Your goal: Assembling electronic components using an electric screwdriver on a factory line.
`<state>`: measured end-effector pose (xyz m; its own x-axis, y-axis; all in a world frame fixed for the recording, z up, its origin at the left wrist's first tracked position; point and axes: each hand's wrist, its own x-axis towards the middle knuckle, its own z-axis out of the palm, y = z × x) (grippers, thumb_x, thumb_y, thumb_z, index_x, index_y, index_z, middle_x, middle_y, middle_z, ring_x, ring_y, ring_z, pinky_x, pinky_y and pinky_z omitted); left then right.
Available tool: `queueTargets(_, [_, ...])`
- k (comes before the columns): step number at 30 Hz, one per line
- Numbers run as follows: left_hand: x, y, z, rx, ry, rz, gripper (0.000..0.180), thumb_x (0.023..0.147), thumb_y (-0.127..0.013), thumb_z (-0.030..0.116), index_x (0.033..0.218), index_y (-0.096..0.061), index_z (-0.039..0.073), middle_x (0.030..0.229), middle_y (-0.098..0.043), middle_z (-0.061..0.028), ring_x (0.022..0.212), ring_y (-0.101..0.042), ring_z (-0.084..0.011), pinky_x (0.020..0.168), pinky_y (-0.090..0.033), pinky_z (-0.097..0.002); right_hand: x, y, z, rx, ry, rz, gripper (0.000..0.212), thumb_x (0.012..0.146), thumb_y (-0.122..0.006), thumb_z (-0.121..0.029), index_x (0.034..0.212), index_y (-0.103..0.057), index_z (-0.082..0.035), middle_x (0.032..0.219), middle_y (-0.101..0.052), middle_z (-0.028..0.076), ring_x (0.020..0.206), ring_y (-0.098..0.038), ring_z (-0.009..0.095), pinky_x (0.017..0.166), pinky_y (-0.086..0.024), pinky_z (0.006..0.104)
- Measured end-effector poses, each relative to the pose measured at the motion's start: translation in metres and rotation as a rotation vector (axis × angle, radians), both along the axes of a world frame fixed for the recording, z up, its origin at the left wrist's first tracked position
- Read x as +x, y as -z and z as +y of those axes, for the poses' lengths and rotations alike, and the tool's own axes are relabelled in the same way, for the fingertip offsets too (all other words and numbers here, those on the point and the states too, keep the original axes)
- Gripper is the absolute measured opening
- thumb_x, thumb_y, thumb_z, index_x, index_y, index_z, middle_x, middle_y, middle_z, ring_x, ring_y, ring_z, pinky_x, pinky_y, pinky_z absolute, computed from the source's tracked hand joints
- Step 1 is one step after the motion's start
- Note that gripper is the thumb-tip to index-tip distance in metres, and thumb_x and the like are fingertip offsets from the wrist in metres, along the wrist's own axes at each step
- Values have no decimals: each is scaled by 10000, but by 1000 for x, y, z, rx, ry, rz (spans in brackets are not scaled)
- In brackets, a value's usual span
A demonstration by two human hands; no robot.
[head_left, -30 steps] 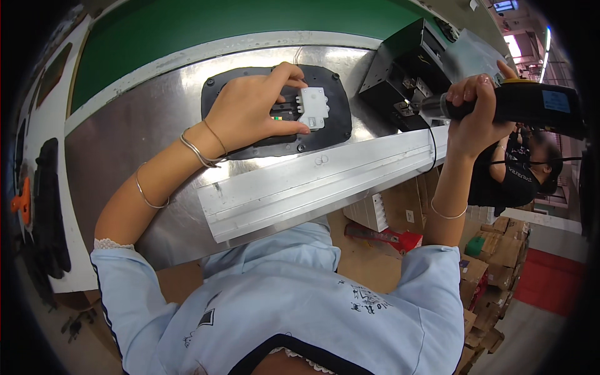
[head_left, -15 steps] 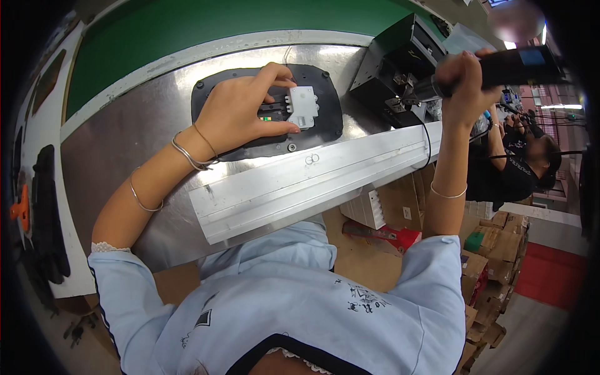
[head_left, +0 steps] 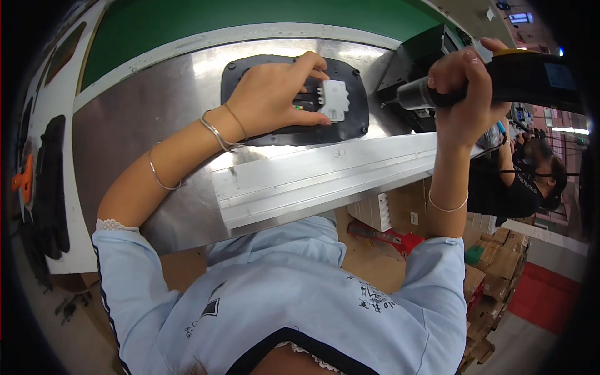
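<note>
My left hand (head_left: 272,94) rests over a black moulded base (head_left: 356,119), its thumb and fingers closed on opposite edges of a white plastic housing (head_left: 336,100). Small black parts and a bit of green and orange show beside the housing, partly under my fingers. Raised at the right, my right hand (head_left: 465,90) is wrapped round a black power screwdriver (head_left: 531,78) with a grey metal nose (head_left: 414,94). The nose points left, in front of a black box-shaped device (head_left: 431,47), and its tip is apart from the housing.
An aluminium rail (head_left: 331,178) lies along the near edge of the metal bench (head_left: 137,119). Beyond is a green surface (head_left: 237,15). A person in black (head_left: 519,187) is at the right, above cardboard boxes (head_left: 500,253). An orange tool (head_left: 24,178) is at far left.
The screwdriver has come up and away from the black device, its nose now showing larger. My left hand keeps its hold on the housing. The whole view has shifted.
</note>
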<state>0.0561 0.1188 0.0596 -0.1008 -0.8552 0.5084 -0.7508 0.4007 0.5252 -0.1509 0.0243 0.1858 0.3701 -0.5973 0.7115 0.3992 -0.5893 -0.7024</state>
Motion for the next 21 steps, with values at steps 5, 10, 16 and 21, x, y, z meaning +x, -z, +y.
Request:
queueTargets(5, [-2, 2, -2, 11, -4, 27, 676, 708, -796, 504, 1153, -459, 122, 1056, -719, 7, 775, -715, -224, 653, -555, -343, 39, 15, 10, 25, -127, -68, 278, 863, -547, -6, 1130, -474, -34, 619, -457, 53, 479, -473, 148, 474, -430, 301])
queueTargets(10, [-1, 3, -1, 13, -10, 46, 707, 698, -803, 511, 1154, -443, 108, 1036, -720, 4, 763, -712, -230, 653, -553, -345, 62, 31, 15, 58, -156, -73, 281, 863, -548, -9, 1132, -478, -46, 615, -455, 53, 468, -471, 144, 461, -431, 307])
queueTargets(16, [-3, 3, -1, 13, -35, 47, 736, 685, -804, 533, 1151, -440, 94, 1019, -719, -2, 738, -696, -254, 651, -544, -363, 67, 34, 10, 44, -177, -84, 281, 866, -536, -5, 1135, -469, -47, 602, -440, 53, 454, -464, 147, 450, -430, 313])
queueTargets(21, [-2, 2, 0, 36, -29, 51, 736, 687, -803, 531, 1150, -439, 90, 1021, -719, -4, 742, -691, -257, 651, -541, -367, 65, 40, 9, 40, -245, -60, 274, 868, -523, 0, 1131, -462, -50, 597, -430, 50, 455, -467, 151, 451, -439, 320])
